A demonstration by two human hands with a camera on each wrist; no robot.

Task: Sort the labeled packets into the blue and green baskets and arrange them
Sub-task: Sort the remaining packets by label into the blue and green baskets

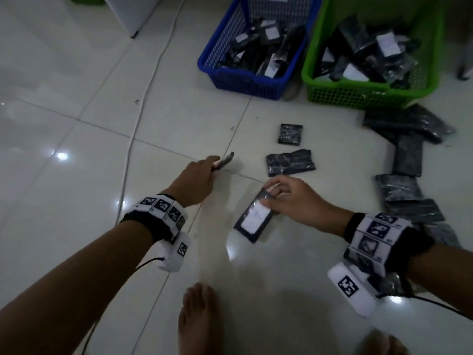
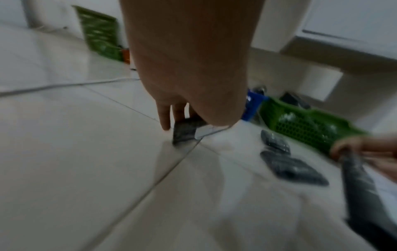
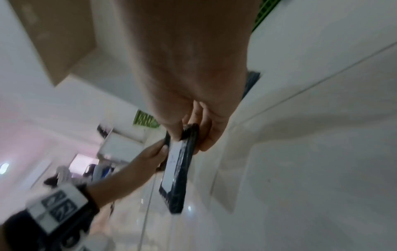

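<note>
My right hand (image 1: pixel 281 198) (image 3: pixel 189 135) pinches the top end of a black packet with a white label (image 1: pixel 254 218) (image 3: pixel 176 169), held just above the tiled floor. My left hand (image 1: pixel 202 175) (image 2: pixel 182 115) grips a second black packet (image 1: pixel 224 160) (image 2: pixel 187 130) edge-on, low over the floor to the left. A blue basket (image 1: pixel 243 80) and a green basket (image 1: pixel 358 94) stand side by side at the far end, each holding several black packets with white labels. Two loose black packets (image 1: pixel 290 134) (image 1: pixel 290 162) lie between my hands and the baskets.
Several more black packets (image 1: pixel 407 152) sprawl in a heap along the right, in front of the green basket. A white cable (image 1: pixel 143 103) runs across the tiles on the left. My bare feet (image 1: pixel 199 321) are at the bottom. A white cabinet (image 1: pixel 133 11) stands at the far left.
</note>
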